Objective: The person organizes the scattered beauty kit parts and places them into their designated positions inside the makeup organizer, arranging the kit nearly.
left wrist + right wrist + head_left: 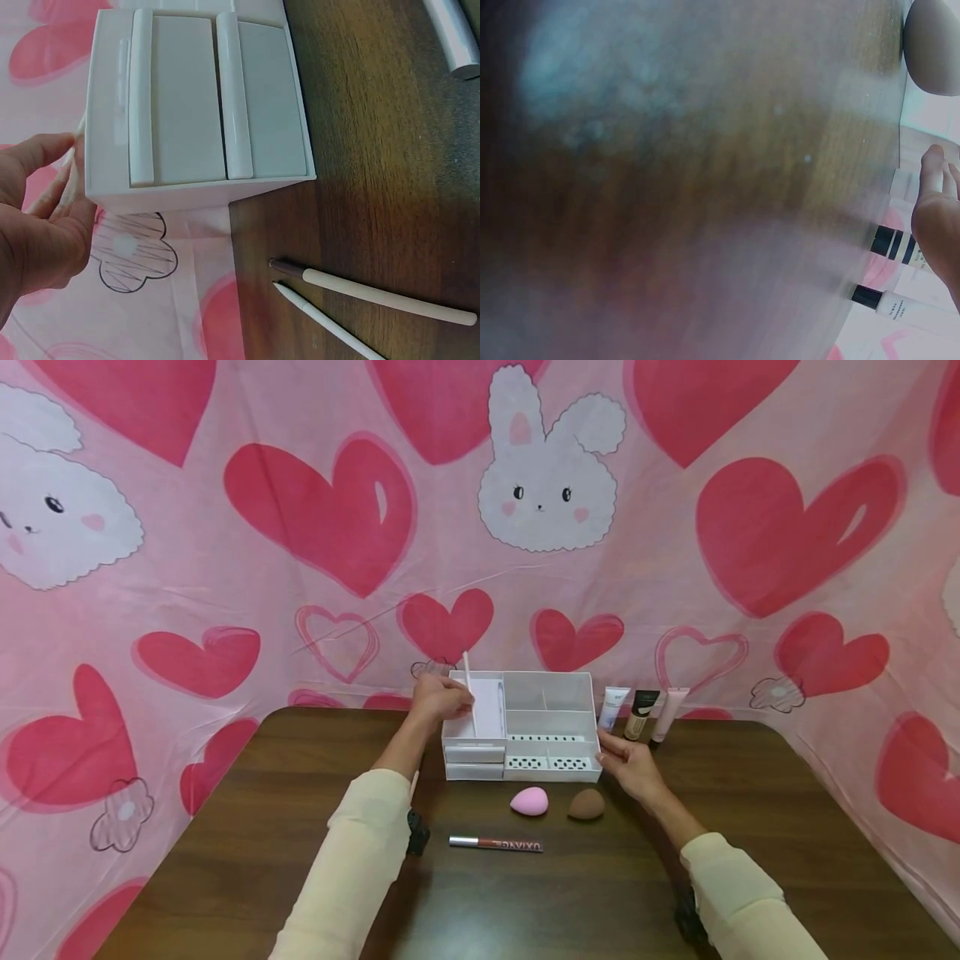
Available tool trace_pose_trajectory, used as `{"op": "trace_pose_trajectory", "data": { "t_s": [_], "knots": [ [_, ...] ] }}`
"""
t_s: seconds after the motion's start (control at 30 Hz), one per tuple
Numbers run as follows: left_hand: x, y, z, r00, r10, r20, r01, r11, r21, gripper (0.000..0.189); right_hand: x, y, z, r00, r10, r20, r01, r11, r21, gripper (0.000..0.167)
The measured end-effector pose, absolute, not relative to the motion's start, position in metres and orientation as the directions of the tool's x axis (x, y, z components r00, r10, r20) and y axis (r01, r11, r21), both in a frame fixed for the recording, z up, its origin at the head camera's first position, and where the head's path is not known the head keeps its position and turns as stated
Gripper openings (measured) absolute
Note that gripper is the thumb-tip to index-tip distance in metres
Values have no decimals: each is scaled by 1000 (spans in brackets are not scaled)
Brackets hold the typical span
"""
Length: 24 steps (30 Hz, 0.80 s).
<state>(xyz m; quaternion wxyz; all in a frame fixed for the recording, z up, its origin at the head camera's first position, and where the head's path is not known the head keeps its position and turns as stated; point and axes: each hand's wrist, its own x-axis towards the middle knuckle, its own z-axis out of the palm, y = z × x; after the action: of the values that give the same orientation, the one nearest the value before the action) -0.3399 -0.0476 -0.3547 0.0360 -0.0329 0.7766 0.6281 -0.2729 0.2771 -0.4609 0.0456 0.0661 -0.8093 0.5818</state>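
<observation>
A thin, straight white stick (467, 670) is pinched between the thumb and fingers of the left grip (441, 697). It is held a little tilted at the left part of a hard, smooth white box (551, 687); whether its low end touches the box cannot be told. The box's right side is touched by the right grip (633, 770), with its fingers stretched out. The box is made with straight walls, two flat drawers (475, 772) and rows of small dark spots.

On the stripy brown wood surface (555, 910), two egg shapes are set before the box: one pink sponge (529, 802) and one brown sponge (587, 804). One long, shiny tube with a silver cap (496, 844) is laid farther from the box. Three squashy tubes are stood near the right grip: one white tube (613, 708), one black-and-gold tube (640, 717), one pink tube (670, 714). By the box's left side, one cream stick (382, 296) and one pointed stick (322, 315) are laid. Behind, wrinkly pink cloth (442, 527) is covered with red hearts.
</observation>
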Motion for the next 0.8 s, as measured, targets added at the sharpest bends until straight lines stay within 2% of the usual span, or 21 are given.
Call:
{"op": "trace_pose_trajectory", "data": {
  "t_s": [0.27,0.43,0.57,0.8],
  "knots": [
    [-338,-40,-354,-992,48,-116,-88,395,915,20,-273,278,-461,-987,-54,152,-162,316,-935,51],
    [-336,-34,-354,-994,80,-72,-18,535,845,17,-273,278,-460,-985,-55,163,-172,296,-940,51],
    [-334,-29,-356,-990,118,-81,-11,498,867,11,-273,277,-460,-986,-53,157,-166,290,-943,50],
    [-332,-25,-355,-980,113,-164,-108,390,915,11,-274,277,-462,-985,-54,161,-170,294,-940,50]
  ]
}}
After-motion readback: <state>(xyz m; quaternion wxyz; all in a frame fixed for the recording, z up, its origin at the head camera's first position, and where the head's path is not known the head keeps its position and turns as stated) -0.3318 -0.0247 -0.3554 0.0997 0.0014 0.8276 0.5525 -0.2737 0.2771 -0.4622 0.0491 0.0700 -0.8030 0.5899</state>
